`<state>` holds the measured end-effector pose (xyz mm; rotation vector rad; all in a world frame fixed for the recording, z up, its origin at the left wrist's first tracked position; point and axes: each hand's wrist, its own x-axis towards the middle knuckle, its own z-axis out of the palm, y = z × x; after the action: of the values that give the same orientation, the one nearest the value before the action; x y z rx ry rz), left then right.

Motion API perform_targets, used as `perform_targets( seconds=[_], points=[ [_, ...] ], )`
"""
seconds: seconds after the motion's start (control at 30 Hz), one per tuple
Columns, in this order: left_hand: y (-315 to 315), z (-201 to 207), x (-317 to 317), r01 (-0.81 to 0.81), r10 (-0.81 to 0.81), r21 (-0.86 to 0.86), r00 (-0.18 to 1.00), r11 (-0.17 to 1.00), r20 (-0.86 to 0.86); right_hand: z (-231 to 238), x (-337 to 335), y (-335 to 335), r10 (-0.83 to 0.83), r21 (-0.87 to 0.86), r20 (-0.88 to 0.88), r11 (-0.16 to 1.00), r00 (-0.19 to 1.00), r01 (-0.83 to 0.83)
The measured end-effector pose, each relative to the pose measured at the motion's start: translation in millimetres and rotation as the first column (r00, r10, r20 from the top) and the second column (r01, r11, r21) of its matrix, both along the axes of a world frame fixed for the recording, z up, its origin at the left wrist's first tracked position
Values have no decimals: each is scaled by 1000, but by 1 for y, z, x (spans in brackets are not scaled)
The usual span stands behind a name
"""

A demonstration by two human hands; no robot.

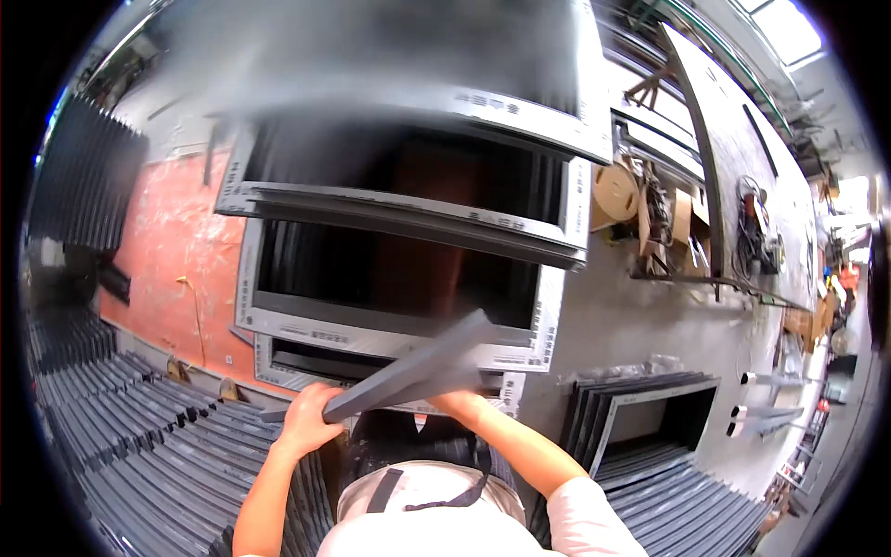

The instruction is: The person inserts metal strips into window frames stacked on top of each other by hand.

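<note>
A dark grey frame profile (pixel 408 368), long and straight, slants up to the right in front of my body. My left hand (pixel 311 420) is closed around its lower left part, thumb on the near side. The profile's far right end is smeared by motion. My right hand (pixel 453 402) is below and close to that right half. Its fingers are blurred and partly hidden, so whether it grips the profile does not show. Just beyond both hands lies a stack of rectangular grey frames (pixel 390 345) with pale printed film on their faces.
Rows of grey frames (pixel 158 446) stand at the left, and more frames (pixel 659 492) at the lower right. An orange-red panel (pixel 176 241) lies at the left. At the right, a worktable (pixel 724 121) carries a cable-wound tool; cardboard pieces (pixel 614 197) are beside it.
</note>
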<state>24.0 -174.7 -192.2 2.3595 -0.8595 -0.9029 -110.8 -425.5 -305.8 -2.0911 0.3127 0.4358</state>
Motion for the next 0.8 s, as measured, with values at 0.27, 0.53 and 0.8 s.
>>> perform_targets(
  seconds=[0.27, 0.53, 0.8],
  points=[
    [-2, -3, -11, -34, 34, -24, 999, 999, -20, 25, 7, -17, -97, 134, -194, 983, 976, 125],
    [6, 0, -23, -134, 133, -48, 991, 990, -26, 15, 9, -20, 42, 225, -282, 974, 959, 23],
    [30, 5, -31, -240, 240, -7, 971, 971, -10, -1, -2, 8, 34, -37, -200, 998, 979, -43]
  ],
)
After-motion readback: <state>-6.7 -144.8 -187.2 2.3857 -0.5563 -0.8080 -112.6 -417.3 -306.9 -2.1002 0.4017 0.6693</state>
